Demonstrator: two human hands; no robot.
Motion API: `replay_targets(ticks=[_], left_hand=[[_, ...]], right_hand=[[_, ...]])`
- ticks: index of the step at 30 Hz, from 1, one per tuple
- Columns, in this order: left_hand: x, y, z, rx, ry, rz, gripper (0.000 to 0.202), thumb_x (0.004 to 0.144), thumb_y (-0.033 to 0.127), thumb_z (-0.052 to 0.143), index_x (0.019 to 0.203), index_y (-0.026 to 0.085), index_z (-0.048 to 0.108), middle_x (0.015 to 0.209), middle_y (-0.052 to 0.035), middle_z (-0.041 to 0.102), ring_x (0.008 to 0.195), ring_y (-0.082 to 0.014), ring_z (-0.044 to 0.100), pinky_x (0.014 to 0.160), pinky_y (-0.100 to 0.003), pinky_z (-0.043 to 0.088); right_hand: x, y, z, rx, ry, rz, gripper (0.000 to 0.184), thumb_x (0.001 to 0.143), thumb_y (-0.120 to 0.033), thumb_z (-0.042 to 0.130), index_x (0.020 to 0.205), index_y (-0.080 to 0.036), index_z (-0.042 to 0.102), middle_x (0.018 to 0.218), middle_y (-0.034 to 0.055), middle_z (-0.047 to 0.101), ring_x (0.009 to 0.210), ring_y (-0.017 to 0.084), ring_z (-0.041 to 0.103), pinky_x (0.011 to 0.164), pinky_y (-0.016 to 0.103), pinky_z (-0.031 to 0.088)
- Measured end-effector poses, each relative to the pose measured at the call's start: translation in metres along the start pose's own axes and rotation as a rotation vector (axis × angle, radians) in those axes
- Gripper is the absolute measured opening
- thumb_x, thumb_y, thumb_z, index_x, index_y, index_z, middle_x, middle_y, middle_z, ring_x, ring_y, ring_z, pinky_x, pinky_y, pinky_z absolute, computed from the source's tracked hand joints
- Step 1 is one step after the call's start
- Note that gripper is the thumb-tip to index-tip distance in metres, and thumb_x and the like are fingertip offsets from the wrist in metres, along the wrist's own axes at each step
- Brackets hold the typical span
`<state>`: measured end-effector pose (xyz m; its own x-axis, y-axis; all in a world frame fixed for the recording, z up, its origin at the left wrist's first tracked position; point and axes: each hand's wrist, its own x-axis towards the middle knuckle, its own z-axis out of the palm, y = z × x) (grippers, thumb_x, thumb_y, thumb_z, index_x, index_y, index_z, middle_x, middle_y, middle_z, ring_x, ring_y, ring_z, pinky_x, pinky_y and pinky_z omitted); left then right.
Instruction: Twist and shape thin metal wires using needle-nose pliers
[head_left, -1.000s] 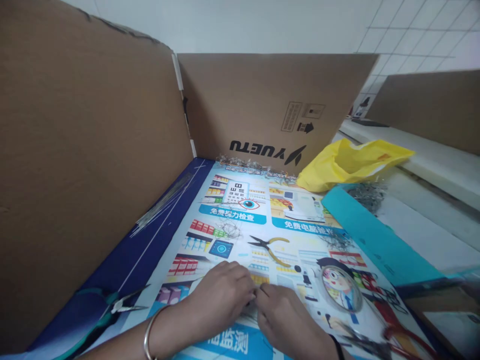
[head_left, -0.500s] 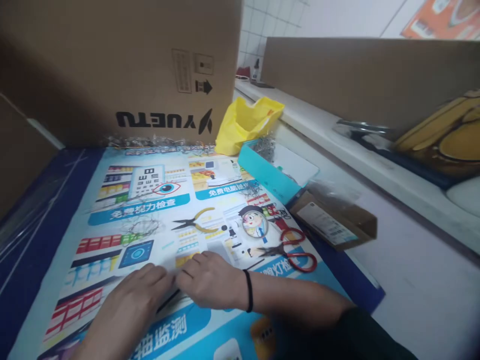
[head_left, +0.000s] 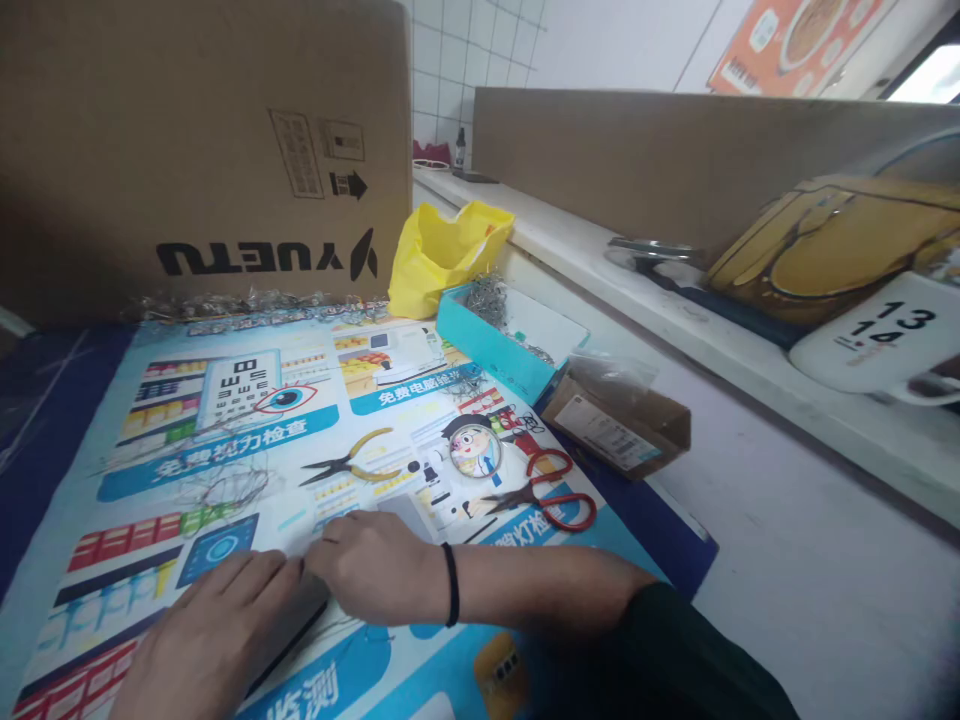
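Observation:
My left hand (head_left: 214, 630) and my right hand (head_left: 379, 568) are low over the printed mat (head_left: 300, 515), their fingertips nearly meeting. Both have curled fingers, closed on something too small or hidden to make out. A thin dark line (head_left: 289, 645) runs beneath them; I cannot tell whether it is a rod or print. Faint thin wires (head_left: 349, 628) show just below my right hand. Beyond the hands lie yellow-handled pliers (head_left: 349, 465), jaws pointing left. Red-handled scissors (head_left: 544, 492) lie to the right, near a small round clear-rimmed disc (head_left: 475, 447).
Tangled wire (head_left: 232, 482) lies left of the pliers. Further back are a turquoise box (head_left: 487, 345) holding wire pieces, a yellow bag (head_left: 442, 255) and a small open carton (head_left: 611, 425). A large cardboard box (head_left: 202, 150) walls the back. A white mug (head_left: 877, 335) stands on the right ledge (head_left: 720, 360).
The view has swung right, so everything appears further left and the mug has come into sight. My hands stay close together, fingers still curled.

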<state>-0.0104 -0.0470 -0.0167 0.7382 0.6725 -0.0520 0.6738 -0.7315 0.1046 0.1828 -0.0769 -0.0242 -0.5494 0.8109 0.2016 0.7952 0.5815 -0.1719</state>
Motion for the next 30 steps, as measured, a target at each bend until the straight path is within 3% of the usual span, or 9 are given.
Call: replay_targets(ticks=[4, 7, 11, 15, 19, 26, 30], left_hand=[[0.007, 0.004, -0.01, 0.003, -0.057, -0.052, 0.032, 0.076, 0.013, 0.044, 0.096, 0.025, 0.066, 0.1, -0.0048, 0.062, 0.098, -0.0248, 0.052, 0.083, -0.037, 0.04], [0.018, 0.011, -0.017, 0.022, -0.04, -0.042, 0.031, 0.075, 0.011, 0.044, 0.092, 0.023, 0.066, 0.095, -0.0059, 0.062, 0.093, -0.0252, 0.053, 0.082, -0.039, 0.04], [0.036, 0.023, -0.022, 0.099, -0.027, -0.083, 0.029, 0.077, 0.007, 0.04, 0.084, 0.019, 0.066, 0.086, -0.0076, 0.061, 0.086, -0.025, 0.053, 0.073, -0.036, 0.041], [0.05, 0.034, -0.02, 0.126, -0.01, -0.111, 0.028, 0.079, 0.006, 0.039, 0.089, 0.018, 0.063, 0.088, -0.0075, 0.061, 0.089, -0.0237, 0.054, 0.072, -0.032, 0.041], [0.057, 0.031, -0.01, 0.073, 0.036, -0.205, 0.026, 0.081, 0.008, 0.039, 0.089, 0.017, 0.062, 0.087, -0.0079, 0.062, 0.084, -0.0231, 0.057, 0.069, -0.031, 0.042], [0.06, 0.014, 0.006, -0.536, 0.262, -0.331, 0.017, 0.082, 0.023, 0.045, 0.081, 0.019, 0.061, 0.081, -0.0019, 0.065, 0.077, -0.0174, 0.06, 0.07, -0.027, 0.042], [0.062, 0.015, 0.005, -1.069, 0.233, -0.505, 0.015, 0.074, 0.031, 0.055, 0.07, 0.018, 0.056, 0.061, 0.0018, 0.059, 0.058, -0.0142, 0.055, 0.057, -0.024, 0.041]], right_hand=[[0.006, 0.008, 0.004, 0.065, 0.039, 0.033, 0.006, 0.08, -0.018, 0.05, 0.079, -0.02, 0.056, 0.079, 0.0004, 0.061, 0.073, 0.015, 0.056, 0.061, 0.026, 0.043], [0.009, 0.017, 0.008, 0.082, 0.084, 0.029, 0.006, 0.077, -0.017, 0.051, 0.076, -0.02, 0.056, 0.077, 0.0006, 0.061, 0.073, 0.016, 0.055, 0.065, 0.026, 0.042], [0.009, 0.031, 0.011, 0.143, 0.089, 0.105, 0.006, 0.074, -0.017, 0.052, 0.074, -0.02, 0.057, 0.074, 0.0006, 0.06, 0.07, 0.016, 0.055, 0.058, 0.024, 0.038], [0.008, 0.041, 0.014, 0.269, 0.113, 0.218, 0.011, 0.072, -0.011, 0.051, 0.069, -0.018, 0.057, 0.071, 0.0016, 0.061, 0.069, 0.015, 0.055, 0.06, 0.024, 0.037], [0.008, 0.044, 0.019, 0.353, 0.166, 0.26, 0.017, 0.075, -0.008, 0.047, 0.072, -0.017, 0.06, 0.073, 0.0027, 0.063, 0.072, 0.015, 0.056, 0.067, 0.024, 0.04], [0.013, 0.035, 0.017, 0.594, 0.289, 0.373, 0.016, 0.081, -0.011, 0.051, 0.077, -0.019, 0.064, 0.077, 0.0001, 0.066, 0.073, 0.012, 0.058, 0.069, 0.022, 0.042], [0.015, 0.034, 0.014, 0.89, 0.331, 0.465, 0.009, 0.08, -0.02, 0.057, 0.077, -0.02, 0.065, 0.071, -0.0016, 0.064, 0.066, 0.012, 0.058, 0.062, 0.021, 0.043]])
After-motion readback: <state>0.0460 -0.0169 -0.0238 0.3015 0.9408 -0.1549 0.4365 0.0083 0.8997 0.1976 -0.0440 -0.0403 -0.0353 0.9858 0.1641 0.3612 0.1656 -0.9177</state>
